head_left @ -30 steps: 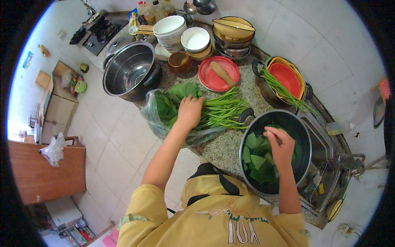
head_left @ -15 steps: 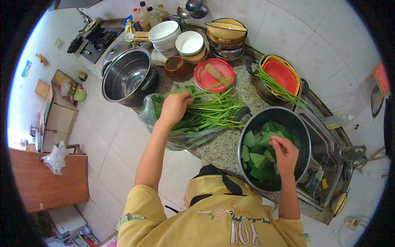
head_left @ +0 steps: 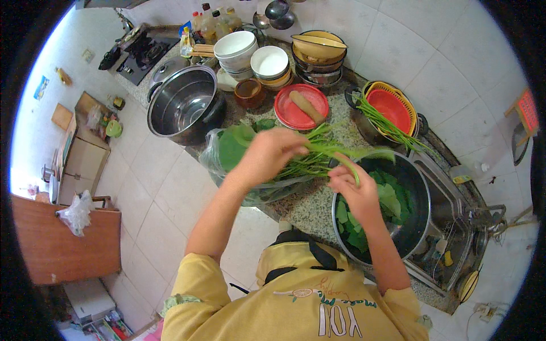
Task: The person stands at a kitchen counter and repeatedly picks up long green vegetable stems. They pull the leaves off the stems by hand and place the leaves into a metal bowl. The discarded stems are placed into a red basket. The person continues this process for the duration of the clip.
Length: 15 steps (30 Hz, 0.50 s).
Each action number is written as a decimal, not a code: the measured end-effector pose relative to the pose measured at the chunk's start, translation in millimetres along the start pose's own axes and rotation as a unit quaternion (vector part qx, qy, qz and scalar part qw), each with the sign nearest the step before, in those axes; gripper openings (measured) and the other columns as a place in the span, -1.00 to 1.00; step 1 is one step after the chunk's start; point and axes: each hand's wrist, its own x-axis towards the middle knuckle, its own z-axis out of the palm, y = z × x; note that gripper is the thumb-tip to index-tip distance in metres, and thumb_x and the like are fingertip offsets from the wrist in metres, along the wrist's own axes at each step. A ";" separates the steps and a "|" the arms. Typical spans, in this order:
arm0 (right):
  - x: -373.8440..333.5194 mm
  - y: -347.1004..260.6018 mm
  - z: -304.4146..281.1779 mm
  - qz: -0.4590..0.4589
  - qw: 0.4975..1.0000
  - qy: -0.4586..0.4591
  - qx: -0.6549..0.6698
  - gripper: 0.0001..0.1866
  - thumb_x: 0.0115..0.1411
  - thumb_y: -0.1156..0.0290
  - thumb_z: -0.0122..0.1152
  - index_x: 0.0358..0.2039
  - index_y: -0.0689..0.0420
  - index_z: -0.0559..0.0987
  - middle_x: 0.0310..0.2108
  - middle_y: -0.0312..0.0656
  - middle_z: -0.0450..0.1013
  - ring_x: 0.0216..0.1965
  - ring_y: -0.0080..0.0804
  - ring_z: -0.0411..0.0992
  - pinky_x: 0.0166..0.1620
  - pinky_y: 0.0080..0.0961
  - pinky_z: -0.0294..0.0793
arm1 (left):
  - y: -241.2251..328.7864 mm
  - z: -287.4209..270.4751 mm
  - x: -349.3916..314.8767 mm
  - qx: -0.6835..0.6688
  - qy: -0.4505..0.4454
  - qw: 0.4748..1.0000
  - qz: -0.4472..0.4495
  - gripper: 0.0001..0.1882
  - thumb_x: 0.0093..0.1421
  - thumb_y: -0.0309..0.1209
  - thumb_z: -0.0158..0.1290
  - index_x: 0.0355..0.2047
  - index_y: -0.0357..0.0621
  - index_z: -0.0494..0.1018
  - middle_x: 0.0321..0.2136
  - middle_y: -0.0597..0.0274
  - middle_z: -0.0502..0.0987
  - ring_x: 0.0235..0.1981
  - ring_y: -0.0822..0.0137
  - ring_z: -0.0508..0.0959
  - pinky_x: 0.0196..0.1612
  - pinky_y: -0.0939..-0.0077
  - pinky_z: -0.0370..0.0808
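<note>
My left hand (head_left: 276,152) is closed round a green leafy stem (head_left: 324,149) above the clear plastic bag (head_left: 211,156). A broad green leaf (head_left: 236,145) shows just left of that hand. The stem stretches to the right, blurred by motion near its end. My right hand (head_left: 358,187) pinches at the stem by the left rim of a large dark pot (head_left: 425,193). Torn green leaves (head_left: 389,199) lie inside that pot. Beneath my hands, a bundle of long green stems (head_left: 301,165) rests on the bag, partly hidden by them.
An open steel pot (head_left: 185,108) stands at the left counter edge. Behind are stacked bowls (head_left: 236,48), a brown jar (head_left: 249,94) and a red basket (head_left: 301,106) with a brownish root. Bare stems (head_left: 392,125) lie across another pot at right, beside the sink (head_left: 449,227).
My left hand has lifted a leafy stem and moved right. My right hand has risen out of the pot toward the left and now meets that stem.
</note>
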 end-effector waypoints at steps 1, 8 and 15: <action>5.9 -3.7 7.4 0.020 0.999 -0.022 0.036 -0.74 0.09 0.47 0.05 -0.18 0.27 0.46 -0.39 -0.23 0.41 -0.42 -0.54 0.39 -0.34 -0.67 0.37 | 4.5 8.9 -1.0 0.033 -0.012 0.998 0.044 -0.80 -0.13 -0.56 0.04 -0.40 -0.25 0.44 -0.53 0.11 0.45 -0.42 0.15 0.46 -0.36 0.38 0.39; 14.8 9.0 10.4 -0.062 0.996 0.031 0.059 -0.80 0.14 0.45 0.00 -0.27 0.29 0.47 -0.41 -0.21 0.39 -0.38 -0.48 0.41 -0.26 -0.61 0.42 | -7.8 35.9 -9.1 0.175 -0.021 0.983 0.052 -0.74 -0.19 -0.48 0.07 -0.40 -0.14 0.40 -0.48 0.15 0.41 -0.35 0.13 0.40 -0.17 0.27 0.30; 12.4 8.9 -1.7 -0.022 0.993 0.037 0.106 -0.79 0.16 0.45 -0.02 -0.28 0.34 0.42 -0.30 -0.08 0.39 -0.28 -0.37 0.41 -0.12 -0.48 0.42 | -37.4 23.0 -27.7 0.226 -0.005 0.973 -0.056 -0.49 -0.26 -0.22 0.23 -0.25 -0.08 0.39 -0.29 0.15 0.42 -0.15 0.13 0.36 -0.01 0.25 0.20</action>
